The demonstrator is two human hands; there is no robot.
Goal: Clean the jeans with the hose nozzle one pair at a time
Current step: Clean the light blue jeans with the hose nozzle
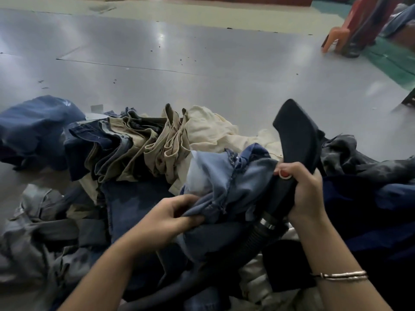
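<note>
Jeans (pixel 226 176) of light blue denim lie bunched at the near middle of a grey table (pixel 202 59), on a heap of darker pairs. The left hand (pixel 170 218) pinches a fold of them between thumb and curled fingers. The right hand (pixel 301 189) has its fingers wrapped tight round the neck of the black nozzle (pixel 296 133), which points up and away; its ribbed hose (pixel 251 241) runs down under the denim. Folded trousers (pixel 139 144) are stacked behind.

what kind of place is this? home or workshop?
Likely a garment workshop or laundry floor, not a home: a big pile of jeans heaped on a wide grey sheet floor, a black hose nozzle in use, and plastic chairs behind.
</note>
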